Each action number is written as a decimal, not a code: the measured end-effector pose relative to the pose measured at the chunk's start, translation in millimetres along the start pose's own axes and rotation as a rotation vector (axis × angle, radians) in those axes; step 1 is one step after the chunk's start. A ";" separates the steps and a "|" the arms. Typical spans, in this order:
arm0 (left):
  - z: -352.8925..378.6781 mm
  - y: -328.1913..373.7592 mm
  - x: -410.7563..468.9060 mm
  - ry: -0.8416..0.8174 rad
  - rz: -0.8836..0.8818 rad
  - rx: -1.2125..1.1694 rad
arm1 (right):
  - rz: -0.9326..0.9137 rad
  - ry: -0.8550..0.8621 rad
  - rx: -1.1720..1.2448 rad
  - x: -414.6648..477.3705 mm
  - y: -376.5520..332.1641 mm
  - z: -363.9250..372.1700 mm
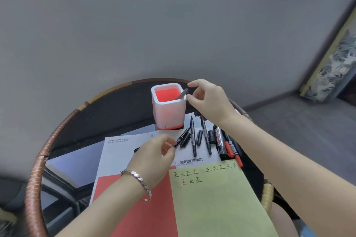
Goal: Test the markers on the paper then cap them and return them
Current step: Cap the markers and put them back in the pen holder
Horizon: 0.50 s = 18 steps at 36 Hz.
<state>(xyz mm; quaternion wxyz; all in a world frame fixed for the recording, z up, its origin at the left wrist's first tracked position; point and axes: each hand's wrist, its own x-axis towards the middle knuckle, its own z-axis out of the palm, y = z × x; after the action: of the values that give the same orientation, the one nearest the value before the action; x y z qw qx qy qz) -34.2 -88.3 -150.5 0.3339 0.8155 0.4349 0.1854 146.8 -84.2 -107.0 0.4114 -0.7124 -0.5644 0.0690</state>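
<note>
A white pen holder (pixel 168 110) with a red inside stands at the back of the round table. My right hand (pixel 209 100) hovers beside its rim, and a blurred black marker (pixel 183 93) leans into the holder at my fingertips. My left hand (pixel 154 155) pinches the end of a thin black marker (pixel 182 137) lying on the white sheet. Several black and red markers (pixel 221 142) lie in a row beyond the green paper (pixel 217 202), which carries rows of test marks.
A red sheet (pixel 142 209) and a white printed sheet (pixel 123 152) lie under the green paper. The dark glass tabletop has a woven rattan rim (pixel 35 183). A grey wall rises close behind the table. A framed picture (pixel 335 65) leans at the right.
</note>
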 end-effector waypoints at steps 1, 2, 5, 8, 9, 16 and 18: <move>2.3 2.5 0.8 -0.006 0.011 -0.001 | -0.001 0.017 -0.005 -4.4 4.2 -7.3; 5.2 5.5 1.7 -0.014 0.022 -0.003 | 0.002 0.027 -0.029 -10.1 10.3 -15.6; 18.0 13.7 6.5 -0.037 0.064 -0.002 | 0.101 0.036 -0.162 -31.0 40.1 -41.1; 36.3 23.2 12.5 -0.058 0.127 0.000 | 0.298 0.002 -0.330 -56.6 73.9 -60.5; 43.1 27.1 14.7 -0.067 0.151 0.005 | 0.356 -0.036 -0.392 -64.5 83.9 -63.6; 83.0 63.6 30.9 -0.109 0.329 0.156 | 0.464 -0.156 -0.531 -92.5 118.7 -57.7; 90.6 72.8 36.7 -0.124 0.348 0.223 | 0.463 -0.118 -0.484 -93.9 121.5 -57.3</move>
<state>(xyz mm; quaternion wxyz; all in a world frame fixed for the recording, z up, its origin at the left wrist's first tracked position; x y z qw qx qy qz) 82.4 -121.5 -162.8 0.2306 0.9200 0.2838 0.1406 236.7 -197.2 -184.6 0.1703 -0.8934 -0.4105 0.0657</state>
